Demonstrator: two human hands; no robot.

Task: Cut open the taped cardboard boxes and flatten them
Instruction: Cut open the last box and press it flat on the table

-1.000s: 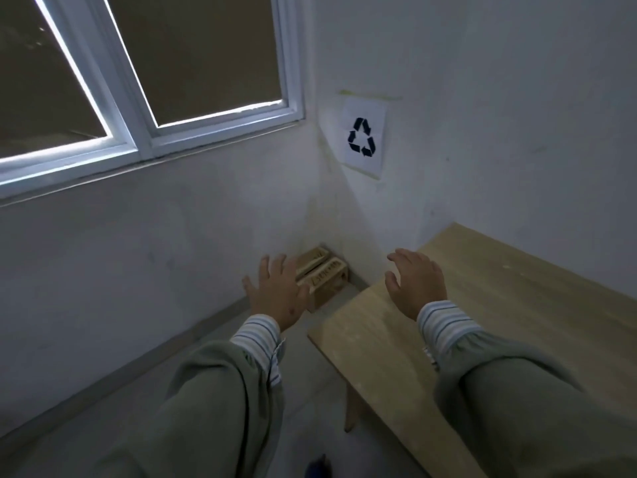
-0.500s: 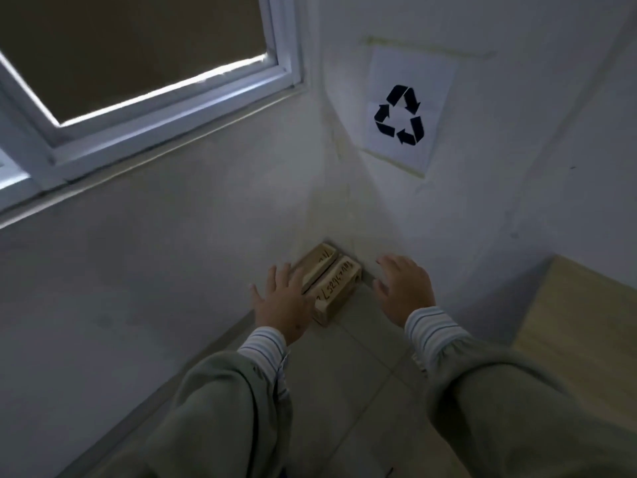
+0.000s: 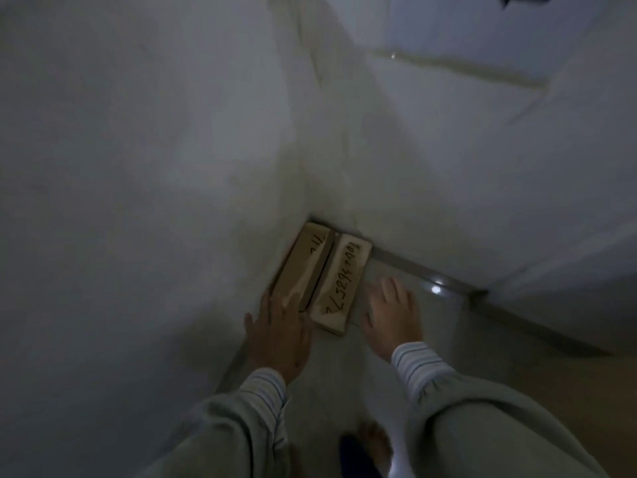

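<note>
Both my hands have dropped closer, left hand (image 3: 279, 334) and right hand (image 3: 393, 315) open and empty, flanking the cardboard boxes (image 3: 324, 277), ready to lift.

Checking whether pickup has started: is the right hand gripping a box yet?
No: the right hand hovers open over the floor beside the right box, fingers straight, not curled round it.
</note>
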